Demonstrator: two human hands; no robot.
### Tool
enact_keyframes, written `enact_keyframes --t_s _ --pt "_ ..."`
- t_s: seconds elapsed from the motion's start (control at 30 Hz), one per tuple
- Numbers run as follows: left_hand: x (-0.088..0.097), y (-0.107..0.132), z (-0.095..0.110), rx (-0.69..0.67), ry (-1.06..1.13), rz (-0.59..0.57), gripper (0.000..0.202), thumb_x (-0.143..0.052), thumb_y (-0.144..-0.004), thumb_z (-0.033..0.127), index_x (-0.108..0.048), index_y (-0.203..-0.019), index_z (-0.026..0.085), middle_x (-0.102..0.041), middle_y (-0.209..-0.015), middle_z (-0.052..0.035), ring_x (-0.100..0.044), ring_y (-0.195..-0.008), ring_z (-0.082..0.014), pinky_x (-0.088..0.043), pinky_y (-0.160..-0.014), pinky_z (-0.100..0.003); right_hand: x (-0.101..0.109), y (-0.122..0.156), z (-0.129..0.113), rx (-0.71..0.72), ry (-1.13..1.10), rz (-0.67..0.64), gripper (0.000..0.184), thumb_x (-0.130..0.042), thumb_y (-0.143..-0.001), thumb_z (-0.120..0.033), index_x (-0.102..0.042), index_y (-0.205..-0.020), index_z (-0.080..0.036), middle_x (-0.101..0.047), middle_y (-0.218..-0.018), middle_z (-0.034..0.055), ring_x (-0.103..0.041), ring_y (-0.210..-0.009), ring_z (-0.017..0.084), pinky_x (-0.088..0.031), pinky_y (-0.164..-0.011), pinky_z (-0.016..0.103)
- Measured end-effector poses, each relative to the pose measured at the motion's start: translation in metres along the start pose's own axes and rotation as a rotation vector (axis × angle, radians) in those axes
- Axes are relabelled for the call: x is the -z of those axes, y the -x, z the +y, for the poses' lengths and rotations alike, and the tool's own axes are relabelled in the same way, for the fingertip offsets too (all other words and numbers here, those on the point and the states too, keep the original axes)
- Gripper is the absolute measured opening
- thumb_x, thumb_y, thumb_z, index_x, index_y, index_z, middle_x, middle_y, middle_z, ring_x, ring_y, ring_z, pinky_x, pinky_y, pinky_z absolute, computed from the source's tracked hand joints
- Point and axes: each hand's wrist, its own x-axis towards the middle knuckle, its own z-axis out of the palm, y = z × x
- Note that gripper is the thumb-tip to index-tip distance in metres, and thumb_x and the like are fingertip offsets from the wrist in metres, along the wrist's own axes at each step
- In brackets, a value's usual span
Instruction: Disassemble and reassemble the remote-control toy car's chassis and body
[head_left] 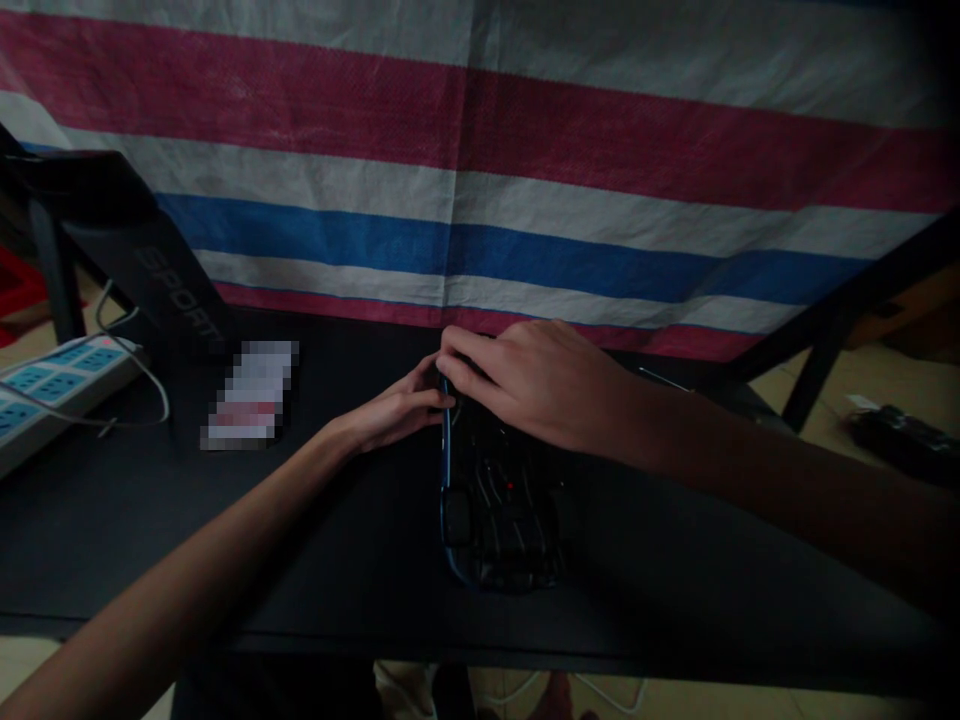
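A dark toy car point(499, 510) with a blue edge lies on the black table point(150, 530), nose toward me. My right hand point(540, 385) lies over its far end, fingers curled down onto the top. My left hand point(394, 412) comes in from the left, fingertips pinched against the blue side at the car's far left corner. What exactly the fingertips grip is hidden in the dim light.
A striped red, white and blue tarp point(480, 170) hangs behind the table. A white power strip point(52, 385) with a cable sits at the left edge beside a black stand point(150, 265). A blurred card point(251, 395) lies on the table. Dark object point(904, 440) on the floor at right.
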Motion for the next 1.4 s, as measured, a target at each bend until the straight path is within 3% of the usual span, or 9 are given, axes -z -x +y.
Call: enact_keyframes --t_s 0.2,0.37,0.57,0.77,0.87,1.0,1.1,1.23,1.4 --pt "0.003 -0.002 -0.002 -0.011 0.02 -0.019 0.05 -0.088 -0.087 0.02 -0.065 -0.131 0.024 -0.076 -0.125 -0.0079 -0.071 -0.117 -0.0252 -0.053 -0.109 -0.043 0.002 -0.002 0.002 0.13 -0.121 -0.046 0.026 -0.049 -0.115 -0.028 -0.067 -0.131 -0.02 -0.08 -0.1 0.0055 -0.068 -0.085 0.021 -0.03 -0.07 0.035" --pt "0.003 -0.003 -0.002 -0.008 0.016 -0.022 0.058 -0.087 -0.085 0.019 -0.065 -0.138 0.025 -0.076 -0.132 -0.0091 -0.07 -0.122 -0.0262 -0.052 -0.111 -0.045 0.003 -0.004 -0.005 -0.004 0.109 -0.022 0.036 -0.045 -0.119 -0.042 -0.071 -0.122 -0.018 -0.078 -0.089 0.0096 -0.065 -0.076 0.024 -0.021 -0.066 0.038" --pt "0.002 0.0 0.0 -0.013 -0.009 -0.017 0.049 -0.09 -0.084 0.024 -0.065 -0.126 0.023 -0.075 -0.124 -0.0078 -0.071 -0.119 -0.0269 -0.052 -0.112 -0.046 0.003 -0.004 -0.004 0.09 -0.09 -0.045 0.023 -0.055 -0.109 -0.026 -0.068 -0.127 -0.021 -0.079 -0.095 0.0039 -0.064 -0.077 0.02 -0.028 -0.067 0.035" --pt "-0.002 -0.001 0.001 -0.017 -0.022 0.011 0.045 -0.089 -0.084 0.022 -0.066 -0.122 0.023 -0.076 -0.121 -0.0061 -0.071 -0.117 -0.0236 -0.055 -0.108 -0.042 0.003 -0.003 -0.009 -0.063 0.041 -0.024 0.029 -0.048 -0.116 -0.036 -0.072 -0.115 -0.02 -0.076 -0.086 0.0072 -0.063 -0.074 0.022 -0.023 -0.067 0.037" --pt "-0.006 0.002 0.004 -0.011 -0.024 0.023 0.043 -0.09 -0.081 0.021 -0.066 -0.115 0.022 -0.075 -0.108 -0.0038 -0.072 -0.111 -0.0236 -0.057 -0.108 -0.043 0.004 0.001 -0.011 0.006 -0.077 -0.04 0.021 -0.055 -0.108 -0.029 -0.069 -0.121 -0.021 -0.078 -0.092 0.0051 -0.063 -0.076 0.021 -0.025 -0.067 0.036" --pt "-0.005 0.004 0.003 0.027 -0.065 0.062 0.03 -0.087 -0.083 0.022 -0.064 -0.103 0.021 -0.075 -0.104 -0.0039 -0.072 -0.111 -0.0232 -0.056 -0.112 -0.042 0.006 0.003 -0.014 0.117 -0.163 -0.076 0.027 -0.056 -0.102 -0.019 -0.068 -0.126 -0.023 -0.079 -0.1 0.0028 -0.063 -0.078 0.019 -0.026 -0.067 0.035" --pt "0.0 0.004 -0.001 0.01 -0.059 0.046 0.03 -0.085 -0.087 0.023 -0.067 -0.11 0.02 -0.077 -0.117 -0.0072 -0.07 -0.123 -0.0248 -0.054 -0.116 -0.043 0.005 0.001 -0.017 0.065 -0.115 -0.074 0.024 -0.054 -0.11 -0.025 -0.072 -0.125 -0.025 -0.078 -0.09 0.0026 -0.061 -0.073 0.019 -0.025 -0.067 0.035" --pt "0.002 0.002 -0.003 -0.012 -0.047 0.002 0.045 -0.086 -0.091 0.025 -0.066 -0.131 0.023 -0.075 -0.134 -0.0096 -0.067 -0.136 -0.0283 -0.048 -0.123 -0.049 -0.003 -0.002 -0.014 -0.024 -0.088 0.002 0.028 -0.052 -0.116 -0.035 -0.077 -0.124 -0.024 -0.078 -0.085 0.0034 -0.065 -0.075 0.02 -0.028 -0.068 0.035" --pt "0.004 -0.002 -0.005 -0.007 -0.04 -0.024 0.062 -0.087 -0.091 0.027 -0.061 -0.148 0.025 -0.073 -0.143 -0.0118 -0.068 -0.136 -0.0302 -0.044 -0.126 -0.055 -0.017 -0.004 -0.009 -0.059 -0.172 0.11 0.03 -0.057 -0.116 -0.037 -0.084 -0.112 -0.023 -0.081 -0.087 0.0032 -0.069 -0.077 0.019 -0.034 -0.069 0.033"
